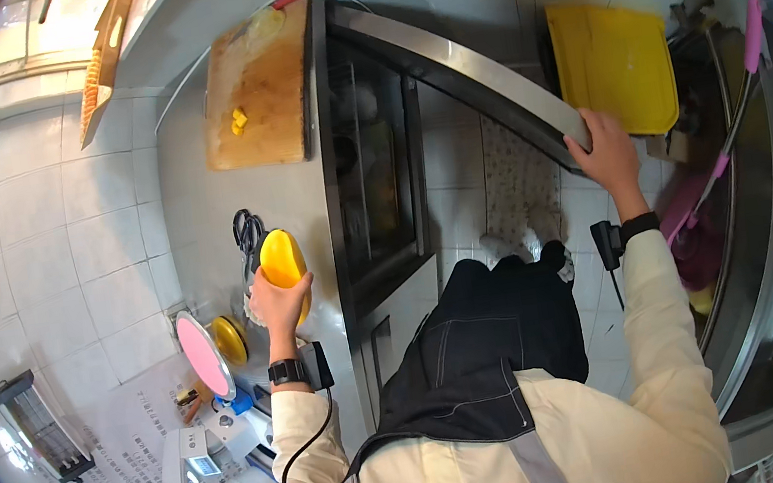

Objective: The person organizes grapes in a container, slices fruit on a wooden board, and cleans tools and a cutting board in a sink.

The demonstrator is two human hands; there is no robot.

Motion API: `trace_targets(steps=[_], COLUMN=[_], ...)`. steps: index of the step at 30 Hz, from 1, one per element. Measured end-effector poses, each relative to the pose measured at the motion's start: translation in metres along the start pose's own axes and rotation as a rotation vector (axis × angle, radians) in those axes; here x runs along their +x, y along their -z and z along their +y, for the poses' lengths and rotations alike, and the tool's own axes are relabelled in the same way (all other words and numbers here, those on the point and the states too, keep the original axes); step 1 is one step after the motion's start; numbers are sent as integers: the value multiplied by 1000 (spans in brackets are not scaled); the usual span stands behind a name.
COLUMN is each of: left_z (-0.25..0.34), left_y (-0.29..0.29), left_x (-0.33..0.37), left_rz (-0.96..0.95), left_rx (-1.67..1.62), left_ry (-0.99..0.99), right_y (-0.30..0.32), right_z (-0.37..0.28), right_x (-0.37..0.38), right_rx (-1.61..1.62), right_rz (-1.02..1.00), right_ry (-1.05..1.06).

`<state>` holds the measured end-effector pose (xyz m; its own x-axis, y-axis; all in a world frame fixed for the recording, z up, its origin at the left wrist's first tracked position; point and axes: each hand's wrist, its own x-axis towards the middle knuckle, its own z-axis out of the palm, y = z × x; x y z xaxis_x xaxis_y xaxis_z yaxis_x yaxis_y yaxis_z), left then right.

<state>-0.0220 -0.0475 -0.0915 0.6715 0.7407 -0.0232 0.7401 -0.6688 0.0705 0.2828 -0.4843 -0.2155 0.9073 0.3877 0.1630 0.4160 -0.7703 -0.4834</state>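
left hand (pixel 278 301): fingers clasped around a halved yellow mango (pixel 281 259), held above the steel counter (pixel 286 191), just left of the open steel fridge door (pixel 462 73). right hand (pixel 606 151): fingers gripping that door's top edge. wooden chopping board (pixel 256 87) with yellow bits further up the counter; black scissors (pixel 247 229) beside the mango.

white tiled walls (pixel 79 235), steel counter (pixel 203 198)
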Motion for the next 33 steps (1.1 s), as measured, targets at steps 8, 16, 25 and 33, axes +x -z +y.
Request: trace_targets(steps=[8, 16, 25, 33], left_z=[2, -4, 5, 121], left_y=[7, -3, 4, 194], left_x=[4, 8, 25, 201], left_rz=[3, 81, -24, -156], left_rx=[-85, -299, -41, -1610], left_ry=[153, 249, 255, -77], right_y=[-12, -7, 159, 173], right_z=[-5, -9, -260, -392], right_x=[-11, -2, 233, 443], right_rx=[-67, 107, 332, -292], right_rz=[83, -320, 279, 667], right_ry=[60, -32, 614, 859])
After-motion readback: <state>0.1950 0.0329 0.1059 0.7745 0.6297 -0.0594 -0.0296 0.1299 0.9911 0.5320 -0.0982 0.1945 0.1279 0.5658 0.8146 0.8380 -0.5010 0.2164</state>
